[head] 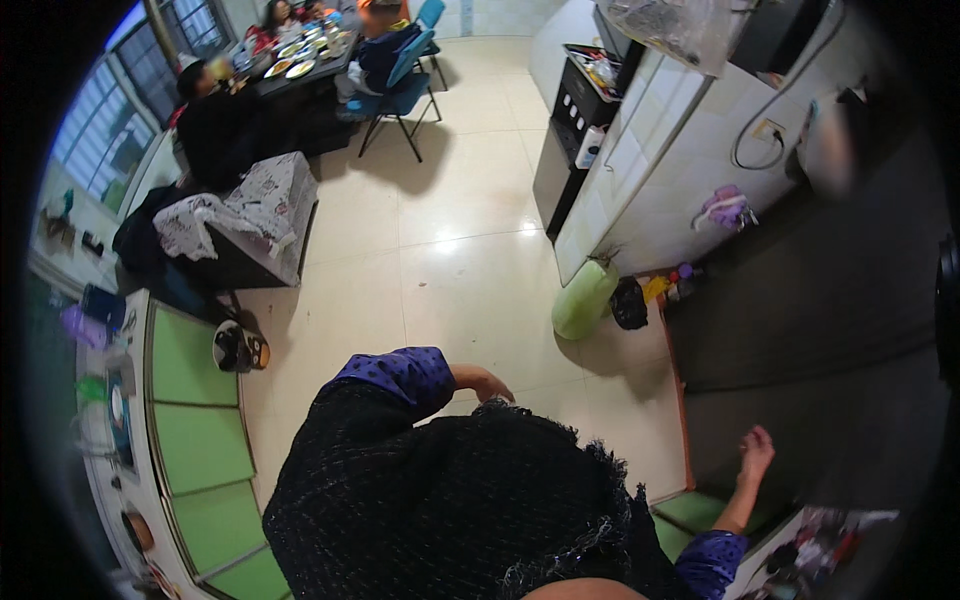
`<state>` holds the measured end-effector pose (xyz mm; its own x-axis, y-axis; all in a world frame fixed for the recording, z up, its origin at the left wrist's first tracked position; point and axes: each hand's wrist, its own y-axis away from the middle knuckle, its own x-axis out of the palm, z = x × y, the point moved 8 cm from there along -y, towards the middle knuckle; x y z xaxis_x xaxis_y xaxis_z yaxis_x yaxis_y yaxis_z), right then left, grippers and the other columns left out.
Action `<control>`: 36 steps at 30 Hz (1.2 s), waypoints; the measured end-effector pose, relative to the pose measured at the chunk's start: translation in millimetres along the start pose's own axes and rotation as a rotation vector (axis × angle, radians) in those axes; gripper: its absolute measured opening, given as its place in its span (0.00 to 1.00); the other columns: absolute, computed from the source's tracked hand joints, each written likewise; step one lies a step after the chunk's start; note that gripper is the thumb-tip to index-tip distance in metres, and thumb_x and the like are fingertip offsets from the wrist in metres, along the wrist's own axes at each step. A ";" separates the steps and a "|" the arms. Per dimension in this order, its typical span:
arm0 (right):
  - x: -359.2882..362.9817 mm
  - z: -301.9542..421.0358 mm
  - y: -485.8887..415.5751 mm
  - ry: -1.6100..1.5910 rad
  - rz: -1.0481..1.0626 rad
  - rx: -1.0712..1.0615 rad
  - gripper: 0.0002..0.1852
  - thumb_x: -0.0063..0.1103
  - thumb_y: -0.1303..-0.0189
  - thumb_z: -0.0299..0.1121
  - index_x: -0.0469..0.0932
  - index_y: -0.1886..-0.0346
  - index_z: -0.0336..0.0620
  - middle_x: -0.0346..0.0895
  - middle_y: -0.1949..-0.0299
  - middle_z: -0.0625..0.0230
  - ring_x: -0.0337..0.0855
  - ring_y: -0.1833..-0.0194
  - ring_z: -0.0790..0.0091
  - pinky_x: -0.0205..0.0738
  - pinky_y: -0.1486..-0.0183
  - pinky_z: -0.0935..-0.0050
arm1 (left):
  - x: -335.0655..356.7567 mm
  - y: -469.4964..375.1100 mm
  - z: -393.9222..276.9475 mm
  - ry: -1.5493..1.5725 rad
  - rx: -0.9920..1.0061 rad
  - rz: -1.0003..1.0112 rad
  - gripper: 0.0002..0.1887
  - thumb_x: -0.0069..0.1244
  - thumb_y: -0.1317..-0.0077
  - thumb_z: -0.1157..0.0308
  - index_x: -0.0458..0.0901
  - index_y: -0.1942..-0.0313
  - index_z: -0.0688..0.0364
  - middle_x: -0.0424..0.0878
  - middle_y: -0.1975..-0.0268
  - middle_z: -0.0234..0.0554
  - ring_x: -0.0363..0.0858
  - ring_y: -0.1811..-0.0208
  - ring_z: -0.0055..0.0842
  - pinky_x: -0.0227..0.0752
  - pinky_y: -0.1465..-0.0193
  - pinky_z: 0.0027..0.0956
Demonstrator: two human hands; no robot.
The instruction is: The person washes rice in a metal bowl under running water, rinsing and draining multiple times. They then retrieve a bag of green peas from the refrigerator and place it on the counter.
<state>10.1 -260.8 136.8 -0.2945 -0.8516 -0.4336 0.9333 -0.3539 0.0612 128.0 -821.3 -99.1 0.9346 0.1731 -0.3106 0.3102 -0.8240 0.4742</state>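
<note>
My left hand (495, 386) is bent in front of my body, below a purple dotted sleeve cover (397, 375). Its fingers are mostly hidden behind the frayed edge of my black knit garment (450, 480), so what they do cannot be told. Out to the right, my right hand (757, 448) is raised with loosely bent fingers and nothing visible in it. It appears in front of a large dark panel (810, 322); whether it touches the panel is unclear. Pale floor tiles (465, 225) lie before me.
A pale green winter melon (585, 300) leans by the wall corner beside a black plastic bag (628, 304). Left are green cabinets (199, 442), a bin (240, 346) and a cloth-covered seat (270, 195). People sit around a table with dishes (300, 69); a water dispenser (574, 135) stands right.
</note>
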 end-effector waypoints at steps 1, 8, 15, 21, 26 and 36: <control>-27.4 4.9 -38.3 0.027 -0.070 -0.051 0.14 0.52 0.47 0.23 0.73 0.55 0.41 0.73 0.68 0.73 0.72 0.70 0.80 0.66 0.72 0.82 | -19.4 -1.5 10.9 -0.073 -0.167 -0.120 0.31 0.58 0.50 0.62 0.68 0.46 0.63 0.75 0.50 0.52 0.73 0.49 0.40 0.69 0.50 0.39; -180.4 85.2 -273.2 0.611 -0.511 -0.516 0.18 0.56 0.47 0.31 0.71 0.55 0.29 0.74 0.57 0.50 0.74 0.57 0.55 0.67 0.51 0.67 | -70.4 -13.7 15.5 0.286 -0.547 -0.693 0.28 0.54 0.48 0.59 0.71 0.48 0.63 0.77 0.54 0.56 0.77 0.53 0.41 0.70 0.51 0.37; -184.6 114.1 -381.5 0.511 -0.504 -0.398 0.25 0.55 0.43 0.42 0.71 0.50 0.30 0.72 0.52 0.48 0.73 0.54 0.48 0.65 0.49 0.62 | -69.5 -96.8 -47.4 0.582 -0.425 -0.775 0.27 0.55 0.47 0.56 0.73 0.50 0.63 0.80 0.58 0.52 0.80 0.59 0.37 0.72 0.55 0.35; -202.9 124.9 -367.6 0.233 -0.918 -0.761 0.19 0.57 0.45 0.41 0.76 0.62 0.29 0.77 0.65 0.49 0.78 0.64 0.50 0.72 0.61 0.63 | -81.8 -105.9 -71.3 0.533 -0.519 -0.750 0.25 0.54 0.44 0.59 0.72 0.50 0.63 0.80 0.58 0.51 0.81 0.63 0.33 0.73 0.60 0.33; -237.6 128.4 -374.4 0.397 -1.114 -0.573 0.24 0.64 0.52 0.45 0.76 0.71 0.26 0.77 0.69 0.48 0.77 0.68 0.51 0.70 0.66 0.59 | -76.4 -90.0 -54.6 0.542 -0.597 -0.766 0.26 0.50 0.41 0.62 0.68 0.46 0.66 0.79 0.55 0.53 0.79 0.58 0.33 0.73 0.60 0.32; -222.7 96.8 -414.2 0.048 -0.624 -0.193 0.37 0.64 0.54 0.54 0.70 0.50 0.30 0.71 0.50 0.48 0.74 0.54 0.55 0.69 0.53 0.62 | -51.4 -70.8 -48.6 0.583 -0.576 -0.825 0.26 0.53 0.47 0.57 0.74 0.52 0.64 0.80 0.58 0.52 0.79 0.58 0.39 0.71 0.53 0.35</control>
<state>-330.8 38.1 295.0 -0.7875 -0.4890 -0.3750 0.6114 -0.6966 -0.3755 66.5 -745.7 -76.7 0.3039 0.8884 -0.3441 0.7551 -0.0044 0.6556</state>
